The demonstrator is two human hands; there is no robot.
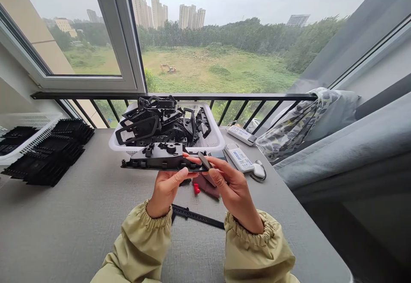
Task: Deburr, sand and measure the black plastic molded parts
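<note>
My left hand (168,186) is closed on a long black moulded plastic part (157,159), thumb in front and fingers behind, and holds it level above the table. Clips and a round boss stick up along the part. At its right end, my right hand (233,184) pinches a small flat dark grey piece (204,161) between thumb and fingers. This piece is tilted against the part's end; whether it is separate from the part is hard to make out. Below the hands lie a black caliper (199,218), a small red object (196,189) and a brownish-red sheet (208,186).
Behind the hands stands a white basket (215,139) heaped with black plastic parts (167,122). Stacked black ribbed parts (51,152) and another white basket (38,122) are at the left. White boxes (239,158) with a cable lie at the right, near a railing (180,96) and curtain (346,133).
</note>
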